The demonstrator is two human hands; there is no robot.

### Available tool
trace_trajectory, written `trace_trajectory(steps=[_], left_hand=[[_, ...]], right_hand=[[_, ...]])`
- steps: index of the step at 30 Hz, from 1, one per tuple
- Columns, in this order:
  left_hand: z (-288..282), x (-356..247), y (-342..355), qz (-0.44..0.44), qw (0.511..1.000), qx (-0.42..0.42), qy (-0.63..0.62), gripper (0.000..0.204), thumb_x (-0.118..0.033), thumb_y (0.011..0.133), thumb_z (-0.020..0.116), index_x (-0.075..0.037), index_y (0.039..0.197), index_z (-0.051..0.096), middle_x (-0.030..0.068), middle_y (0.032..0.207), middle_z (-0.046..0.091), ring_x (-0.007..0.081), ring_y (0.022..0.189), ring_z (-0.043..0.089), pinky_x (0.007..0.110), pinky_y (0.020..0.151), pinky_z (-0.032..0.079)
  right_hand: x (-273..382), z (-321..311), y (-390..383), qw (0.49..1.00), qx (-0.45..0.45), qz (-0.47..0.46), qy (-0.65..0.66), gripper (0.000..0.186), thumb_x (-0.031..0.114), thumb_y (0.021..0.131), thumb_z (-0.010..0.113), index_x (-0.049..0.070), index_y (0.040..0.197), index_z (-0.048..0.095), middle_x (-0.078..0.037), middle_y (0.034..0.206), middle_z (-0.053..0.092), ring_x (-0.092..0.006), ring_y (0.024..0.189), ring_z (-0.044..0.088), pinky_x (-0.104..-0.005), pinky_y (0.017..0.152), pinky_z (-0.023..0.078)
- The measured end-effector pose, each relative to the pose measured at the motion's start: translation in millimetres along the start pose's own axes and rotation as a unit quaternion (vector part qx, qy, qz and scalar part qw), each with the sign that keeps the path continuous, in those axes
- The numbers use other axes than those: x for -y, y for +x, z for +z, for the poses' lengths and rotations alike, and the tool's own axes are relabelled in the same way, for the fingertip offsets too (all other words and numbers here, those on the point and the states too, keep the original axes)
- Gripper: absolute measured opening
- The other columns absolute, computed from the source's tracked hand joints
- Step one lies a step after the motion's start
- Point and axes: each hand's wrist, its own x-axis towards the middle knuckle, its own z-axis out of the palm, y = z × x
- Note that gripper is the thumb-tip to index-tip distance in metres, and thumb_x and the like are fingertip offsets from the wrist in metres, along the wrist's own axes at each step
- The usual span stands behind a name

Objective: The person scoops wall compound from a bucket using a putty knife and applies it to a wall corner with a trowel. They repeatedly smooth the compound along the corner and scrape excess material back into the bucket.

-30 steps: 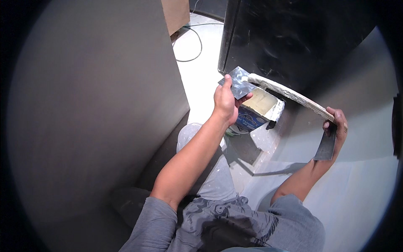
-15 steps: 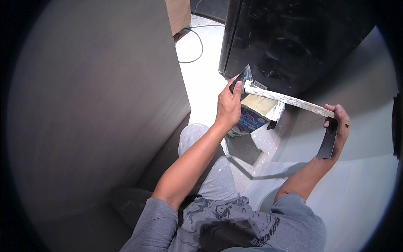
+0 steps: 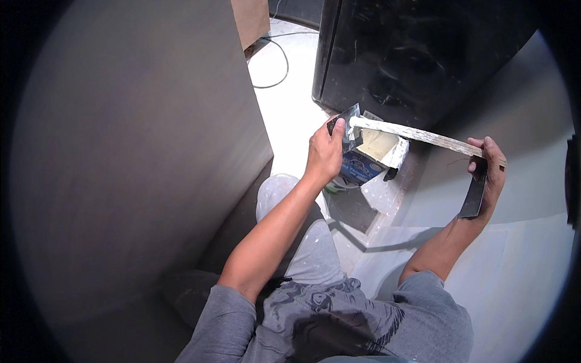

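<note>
My left hand (image 3: 325, 151) is closed on a flat, dark putty knife (image 3: 352, 115), its blade pointing up and away from me. Between the fingers of my right hand (image 3: 495, 172) is the bare end of a wooden stick (image 3: 423, 135), thickly coated in white paste. Its coated tip meets the left putty knife's blade. That same right hand also keeps a black flat scraper (image 3: 473, 196) against the palm, blade hanging down. Below the stick, an open blue box (image 3: 362, 167) lined with white plastic holds cream-coloured paste (image 3: 376, 149).
A tall grey panel (image 3: 145, 133) rises on my left. Ahead stands a large scuffed black cabinet (image 3: 417, 54). A pale curved wall (image 3: 514, 139) borders the right side. A thin cable (image 3: 287, 63) loops over the bright floor, near a brown board (image 3: 250, 23).
The stick and my right hand have risen slightly. The putty knife in my left hand has tilted lower toward the right, and the stick's tip has shifted a little left along with it.
</note>
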Motion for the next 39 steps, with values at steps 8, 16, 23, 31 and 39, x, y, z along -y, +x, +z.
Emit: trace_trajectory(steps=[8,16,23,31,39], left_hand=[[4,7,2,-0.016,0.999,-0.034,0.007,0.043,-0.035,0.105,0.046,0.004,0.109,0.062,0.0189,0.091,0.066,0.0306,0.087,0.062,0.040,0.081,0.048],[7,24,4,-0.222,0.903,0.021,-0.368,0.034,-0.030,0.105,0.046,-0.001,0.105,0.064,0.0085,0.090,0.069,0.0196,0.083,0.068,0.036,0.068,0.053],[17,33,10,-0.310,0.794,0.035,-0.522,0.026,-0.030,0.106,0.044,-0.008,0.110,0.058,0.0060,0.097,0.066,0.0173,0.081,0.059,0.032,0.064,0.049],[-17,22,5,-0.252,0.753,0.040,-0.606,0.018,-0.027,0.102,0.055,-0.009,0.104,0.057,0.0048,0.090,0.060,0.0147,0.078,0.054,0.028,0.063,0.045],[-91,-34,-68,-0.223,0.819,0.039,-0.527,0.030,-0.031,0.103,0.054,-0.005,0.117,0.061,0.0074,0.103,0.070,0.0161,0.086,0.069,0.030,0.070,0.055]], right_hand=[[3,-2,1,0.999,-0.031,-0.012,0.006,0.036,0.033,0.093,0.068,-0.002,0.093,0.073,-0.006,0.077,0.067,-0.0072,0.057,0.053,-0.0199,0.053,0.039],[3,-14,0,0.999,-0.037,-0.015,0.014,0.038,0.036,0.093,0.067,-0.002,0.091,0.073,-0.005,0.073,0.063,-0.0070,0.057,0.053,-0.0200,0.052,0.035],[-10,-20,3,0.999,-0.033,-0.003,0.027,0.040,0.037,0.096,0.063,-0.001,0.092,0.072,-0.003,0.068,0.062,-0.0053,0.052,0.050,-0.0199,0.049,0.032],[-12,-12,6,0.998,-0.032,0.045,-0.015,0.040,0.037,0.096,0.062,0.000,0.089,0.072,0.000,0.063,0.060,-0.0044,0.051,0.051,-0.0188,0.047,0.033],[-81,49,13,0.966,0.031,-0.033,-0.254,0.039,0.039,0.094,0.067,0.003,0.108,0.073,-0.001,0.070,0.064,-0.0076,0.057,0.052,-0.0249,0.055,0.041]])
